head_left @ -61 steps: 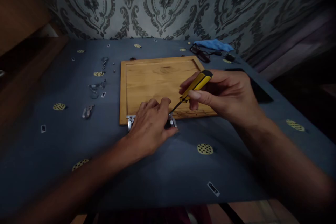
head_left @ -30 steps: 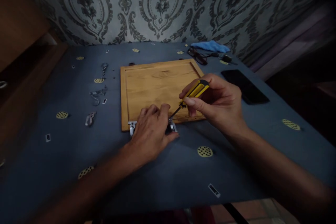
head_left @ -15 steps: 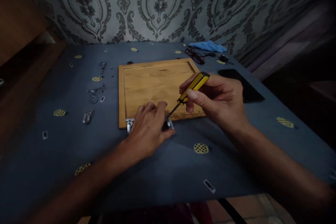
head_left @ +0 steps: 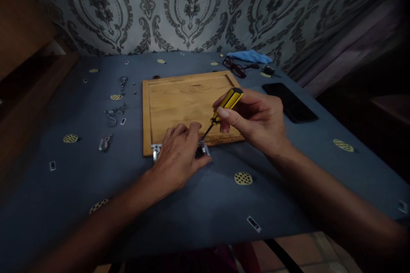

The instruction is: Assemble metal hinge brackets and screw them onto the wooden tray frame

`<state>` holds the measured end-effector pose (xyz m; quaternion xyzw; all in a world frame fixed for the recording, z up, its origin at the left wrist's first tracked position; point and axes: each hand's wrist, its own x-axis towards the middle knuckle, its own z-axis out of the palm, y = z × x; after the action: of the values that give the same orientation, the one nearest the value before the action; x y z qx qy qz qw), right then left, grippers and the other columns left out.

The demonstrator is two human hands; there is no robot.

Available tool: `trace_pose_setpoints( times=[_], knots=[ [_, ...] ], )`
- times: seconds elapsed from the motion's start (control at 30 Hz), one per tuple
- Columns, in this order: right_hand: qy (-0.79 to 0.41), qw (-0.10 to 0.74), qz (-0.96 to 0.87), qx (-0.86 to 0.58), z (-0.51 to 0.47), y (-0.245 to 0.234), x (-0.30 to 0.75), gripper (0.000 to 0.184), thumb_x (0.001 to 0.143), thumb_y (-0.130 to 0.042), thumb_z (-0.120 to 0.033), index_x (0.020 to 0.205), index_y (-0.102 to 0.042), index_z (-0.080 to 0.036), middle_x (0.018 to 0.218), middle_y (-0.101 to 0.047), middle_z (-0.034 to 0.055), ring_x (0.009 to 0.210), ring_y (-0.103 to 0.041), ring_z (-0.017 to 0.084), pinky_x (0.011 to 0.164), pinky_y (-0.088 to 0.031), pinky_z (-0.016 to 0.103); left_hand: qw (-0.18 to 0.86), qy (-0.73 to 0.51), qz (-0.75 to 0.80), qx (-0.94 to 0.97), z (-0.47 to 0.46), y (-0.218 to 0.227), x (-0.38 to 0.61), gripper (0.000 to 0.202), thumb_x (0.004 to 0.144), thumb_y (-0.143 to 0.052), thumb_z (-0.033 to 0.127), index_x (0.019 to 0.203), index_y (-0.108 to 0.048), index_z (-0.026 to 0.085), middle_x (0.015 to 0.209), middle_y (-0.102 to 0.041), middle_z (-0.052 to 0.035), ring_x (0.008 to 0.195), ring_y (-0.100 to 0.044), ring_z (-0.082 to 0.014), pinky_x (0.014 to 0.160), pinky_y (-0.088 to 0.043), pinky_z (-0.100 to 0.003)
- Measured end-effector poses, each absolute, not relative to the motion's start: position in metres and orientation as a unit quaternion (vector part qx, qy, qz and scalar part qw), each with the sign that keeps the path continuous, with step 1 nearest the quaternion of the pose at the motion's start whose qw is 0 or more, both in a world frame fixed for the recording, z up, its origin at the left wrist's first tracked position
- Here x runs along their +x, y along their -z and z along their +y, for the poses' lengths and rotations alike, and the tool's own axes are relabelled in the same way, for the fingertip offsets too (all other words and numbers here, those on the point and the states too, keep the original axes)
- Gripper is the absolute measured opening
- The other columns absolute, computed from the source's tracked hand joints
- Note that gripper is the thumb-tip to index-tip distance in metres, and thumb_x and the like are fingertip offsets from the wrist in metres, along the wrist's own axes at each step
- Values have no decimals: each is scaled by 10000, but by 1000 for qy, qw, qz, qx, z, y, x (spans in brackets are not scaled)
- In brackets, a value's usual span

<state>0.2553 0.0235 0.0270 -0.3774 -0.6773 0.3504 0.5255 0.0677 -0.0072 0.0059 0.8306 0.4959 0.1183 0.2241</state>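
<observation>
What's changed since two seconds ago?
The right hand shifted slightly left, the screwdriver stands somewhat steeper, and more of the phone shows. Nothing was grasped or released. The left hand remains over the metal hardware at the near edge of the board.

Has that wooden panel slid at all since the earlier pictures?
No, no slide shows in any direction: the wooden panel keeps its place beside the spotted print on the tablecloth, though the view itself drifts.

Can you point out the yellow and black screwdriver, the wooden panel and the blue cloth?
Yellow and black screwdriver (head_left: 227, 104): head view, on the handle.
Wooden panel (head_left: 181, 104): head view, on its recessed face.
Blue cloth (head_left: 250, 56): head view, on its crumpled middle.
</observation>
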Motion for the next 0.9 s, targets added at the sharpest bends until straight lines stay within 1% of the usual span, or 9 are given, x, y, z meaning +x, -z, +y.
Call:
trace_pose_setpoints(
  times=[0.3,0.47,0.53,0.63,0.7,0.8,0.87,0.9],
  knots=[
    [-357,517,-681,-376,23,-30,255,362,741,-935,-521,817,-755,-215,685,-670,-31,483,-611,95,460,-525,232,229,-122,494,830,-8,-8,68,468,880,-831,303,1200,-504,207,1175,-709,-94,1158,-605,-329,1003,-478,-492],
    [-343,511,-690,-381,22,-31,257,374,706,-953,-531,782,-740,-233,687,-656,-26,537,-622,117,488,-539,256,222,-133,488,834,-8,-5,68,486,886,-823,296,1234,-495,209,1177,-708,-93,1180,-609,-333,1006,-480,-490],
    [-337,507,-694,-383,22,-31,258,369,710,-950,-534,765,-735,-240,681,-654,-23,553,-622,127,497,-542,269,224,-130,493,831,-8,-5,68,482,881,-830,298,1222,-500,211,1186,-708,-94,1171,-613,-333,1002,-483,-493],
    [-342,500,-702,-373,22,-31,259,338,739,-939,-512,758,-736,-243,686,-651,-27,534,-615,115,489,-530,265,228,-124,494,830,-8,-6,68,469,882,-833,296,1206,-506,205,1187,-711,-95,1165,-614,-332,999,-484,-491],
    [-355,496,-701,-369,21,-32,260,314,741,-947,-478,784,-748,-239,724,-664,-25,547,-620,106,496,-539,254,226,-129,490,832,-8,-6,68,473,886,-830,296,1216,-504,202,1187,-713,-93,1169,-612,-330,1002,-483,-489],
    [-382,483,-696,-368,21,-36,263,321,735,-954,-454,891,-780,-235,864,-718,1,629,-644,114,543,-592,252,220,-133,489,834,-8,-4,67,499,884,-831,302,1241,-497,203,1197,-710,-95,1177,-607,-333,1012,-479,-496],
    [-396,463,-703,-367,21,-39,265,320,773,-925,-464,944,-789,-230,930,-738,20,649,-660,118,569,-615,258,220,-136,487,834,-7,-3,67,500,885,-828,303,1244,-495,203,1196,-710,-96,1179,-605,-332,1014,-478,-495],
    [-400,450,-709,-367,21,-40,266,306,798,-905,-470,941,-791,-225,920,-740,25,641,-667,118,571,-616,258,220,-138,485,835,-7,-2,67,494,885,-827,303,1239,-496,203,1187,-711,-93,1174,-606,-330,1010,-480,-492]
  ],
)
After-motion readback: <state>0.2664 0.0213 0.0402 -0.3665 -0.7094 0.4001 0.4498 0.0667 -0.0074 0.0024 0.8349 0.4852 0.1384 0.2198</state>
